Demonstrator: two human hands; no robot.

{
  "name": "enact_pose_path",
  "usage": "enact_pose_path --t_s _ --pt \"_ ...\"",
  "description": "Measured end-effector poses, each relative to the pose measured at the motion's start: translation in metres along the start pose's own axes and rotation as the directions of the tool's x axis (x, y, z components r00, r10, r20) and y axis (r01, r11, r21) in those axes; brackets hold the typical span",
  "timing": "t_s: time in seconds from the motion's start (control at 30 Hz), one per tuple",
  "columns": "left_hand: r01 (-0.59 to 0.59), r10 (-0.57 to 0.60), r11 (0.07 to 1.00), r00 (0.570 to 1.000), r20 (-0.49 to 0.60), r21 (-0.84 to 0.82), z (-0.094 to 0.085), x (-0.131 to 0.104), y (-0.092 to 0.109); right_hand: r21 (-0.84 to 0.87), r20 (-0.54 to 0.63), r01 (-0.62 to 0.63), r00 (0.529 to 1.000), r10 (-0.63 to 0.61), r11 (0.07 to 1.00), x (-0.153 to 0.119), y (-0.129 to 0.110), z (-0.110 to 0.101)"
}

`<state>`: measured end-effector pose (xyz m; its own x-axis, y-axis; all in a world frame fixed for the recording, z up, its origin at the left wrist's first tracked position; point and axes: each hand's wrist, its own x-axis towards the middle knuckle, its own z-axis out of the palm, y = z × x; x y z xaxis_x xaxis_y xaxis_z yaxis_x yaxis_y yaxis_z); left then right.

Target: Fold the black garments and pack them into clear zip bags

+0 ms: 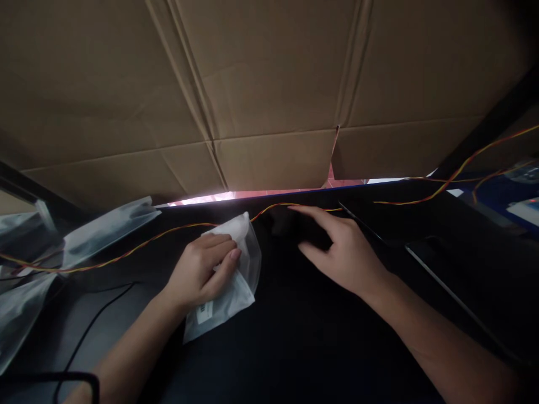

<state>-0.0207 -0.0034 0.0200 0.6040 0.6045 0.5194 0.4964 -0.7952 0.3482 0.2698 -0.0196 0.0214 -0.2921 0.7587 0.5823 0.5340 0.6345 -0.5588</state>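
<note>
My left hand [206, 272], fingers curled, holds a clear plastic bag [246, 280] with a white label near its lower end. The bag lies against the black tabletop [290, 336], and whatever is inside is hard to make out. To the right, my right hand [343, 247] has its thumb and forefinger around a small black object [284, 221] at the back of the table. That object is dark and blurred, so its kind does not show. A twisted red and yellow wire [278, 205] runs behind both hands.
A large cardboard sheet [269, 84] rises behind the table. More plastic bags [109, 230] lie at left, near a thin black cable [92, 322]. At right are a dark flat panel with a pale edge [455, 303] and more of the wire. A black frame bar [484, 123] slants at upper right.
</note>
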Motion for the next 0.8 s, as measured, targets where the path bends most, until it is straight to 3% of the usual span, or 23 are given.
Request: enact_pose_path --t_s 0.1,0.17,0.27,0.5,0.63,0.73,0.8 --pt "0.005 -0.008 0.996 1.000 -0.028 -0.089 0.011 0.002 0.009 -0.062 0.195 0.159 0.970 -0.144 0.985 -0.004 -0.009 0.015" --pt "0.006 -0.014 0.987 0.999 -0.049 -0.161 0.017 0.001 0.013 -0.099 0.358 0.269 0.908 -0.218 0.958 -0.007 -0.013 0.026" --pt "0.007 -0.011 0.966 1.000 -0.017 -0.260 0.021 -0.001 0.013 -0.084 0.491 0.329 0.835 -0.248 0.941 -0.012 -0.014 0.035" --pt "0.048 0.033 0.938 0.973 0.227 -0.344 0.015 -0.002 0.004 0.065 0.566 0.237 0.791 -0.231 0.969 -0.016 -0.016 0.031" --pt "0.086 0.028 0.956 0.925 0.379 -0.281 0.016 -0.011 -0.009 0.106 0.560 0.337 0.757 -0.336 0.936 -0.019 -0.020 0.037" --pt "0.069 0.073 0.940 0.916 0.394 -0.334 0.021 -0.016 -0.012 0.119 0.563 0.428 0.714 -0.416 0.896 -0.022 -0.022 0.046" --pt "0.048 0.104 0.924 0.923 0.371 -0.380 0.024 -0.015 -0.008 0.117 0.545 0.424 0.729 -0.415 0.898 -0.025 -0.024 0.052"
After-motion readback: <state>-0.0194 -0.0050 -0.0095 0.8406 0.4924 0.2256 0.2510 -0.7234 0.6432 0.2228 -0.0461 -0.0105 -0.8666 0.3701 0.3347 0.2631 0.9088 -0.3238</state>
